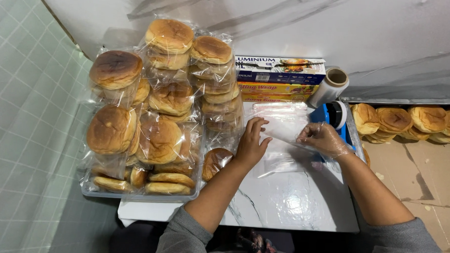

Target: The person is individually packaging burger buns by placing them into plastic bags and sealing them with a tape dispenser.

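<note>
Sheet of clear thin plastic film (284,138), flat on white marbled counter (292,203): light, limp, clingy, likely best pinched at edges; left hand (251,142) pressing flat, gloved right hand (322,139) pinching edge.

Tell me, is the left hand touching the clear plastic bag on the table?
Touching. The head view shows the left hand lying flat with its fingers on the clear plastic bag, no gap between them.
</note>
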